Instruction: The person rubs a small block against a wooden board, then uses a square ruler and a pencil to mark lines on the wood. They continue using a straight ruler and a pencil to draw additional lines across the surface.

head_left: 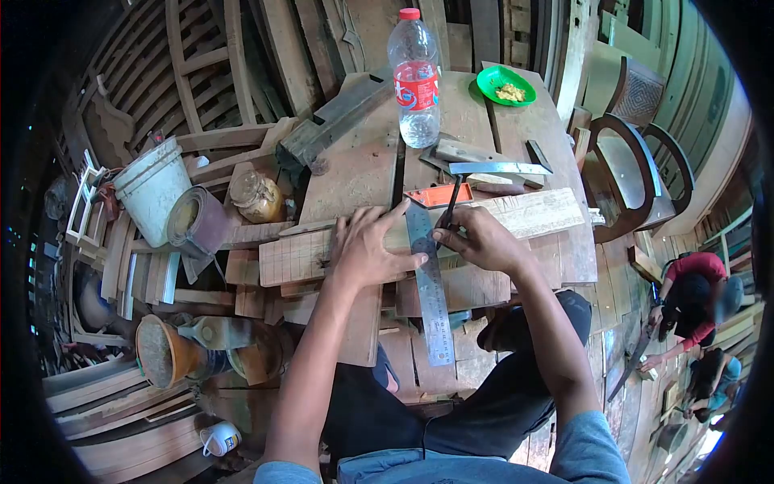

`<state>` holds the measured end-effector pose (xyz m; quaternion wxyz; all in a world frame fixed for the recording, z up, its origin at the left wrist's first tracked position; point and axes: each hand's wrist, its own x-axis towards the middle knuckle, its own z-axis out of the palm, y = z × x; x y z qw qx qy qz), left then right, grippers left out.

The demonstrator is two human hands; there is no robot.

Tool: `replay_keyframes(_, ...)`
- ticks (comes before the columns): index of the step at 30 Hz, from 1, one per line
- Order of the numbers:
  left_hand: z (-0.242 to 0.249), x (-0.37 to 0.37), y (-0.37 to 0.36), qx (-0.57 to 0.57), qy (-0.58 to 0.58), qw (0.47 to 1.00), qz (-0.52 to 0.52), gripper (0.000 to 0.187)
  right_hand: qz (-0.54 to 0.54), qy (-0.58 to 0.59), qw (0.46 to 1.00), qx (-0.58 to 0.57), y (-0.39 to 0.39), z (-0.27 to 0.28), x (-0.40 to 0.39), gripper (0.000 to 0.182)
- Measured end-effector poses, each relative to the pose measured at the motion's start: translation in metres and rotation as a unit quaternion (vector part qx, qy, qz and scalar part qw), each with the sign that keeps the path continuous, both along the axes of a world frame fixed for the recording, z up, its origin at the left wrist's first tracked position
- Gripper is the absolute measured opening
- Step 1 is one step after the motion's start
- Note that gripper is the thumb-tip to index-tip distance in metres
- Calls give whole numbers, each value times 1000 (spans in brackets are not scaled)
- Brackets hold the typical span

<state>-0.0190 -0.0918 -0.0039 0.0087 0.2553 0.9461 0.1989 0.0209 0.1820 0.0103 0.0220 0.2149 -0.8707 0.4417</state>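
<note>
A metal ruler (431,290) lies crosswise over a pale wooden board (516,214), its lower end jutting past the near edge. My left hand (363,248) presses on the board with fingers spread, its thumb and index finger holding the ruler's left edge. In my right hand (482,239) is a dark pen-like marking tool (454,198), its tip down at the ruler's right edge. Pencil-like lines cross the left part of the board. Just beyond the ruler sits an orange tool (439,195), partly covered. A try square (500,168) with a shiny blade lies behind it.
The plank bench (347,189) carries a water bottle (415,89), a green bowl (506,85) of crumbly yellowish stuff and a dark grooved beam (334,121). Left stand a white bucket (151,189) and a jar (256,197). Chair frames (637,169) and people (693,298) working are right.
</note>
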Motion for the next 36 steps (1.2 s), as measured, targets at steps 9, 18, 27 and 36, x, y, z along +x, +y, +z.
replay_keyframes(9, 3, 0, 0, 4, -10, 1000, 0, 119, -9, 19, 1000, 13, 1, -2, -1, 32)
replay_keyframes(18, -1, -1, -1, 5, 7, 1000, -4, 120, -8, 12, 1000, 3, 0, -1, 0, 33)
replay_keyframes(27, 1, 2, 1, -2, 3, 1000, -2, 119, -8, 14, 1000, 5, 2, -8, -2, 34)
replay_keyframes(36, 2, 0, -1, -2, 1, 1000, 0, 119, 4, 24, 1000, 5, 2, -10, -4, 34)
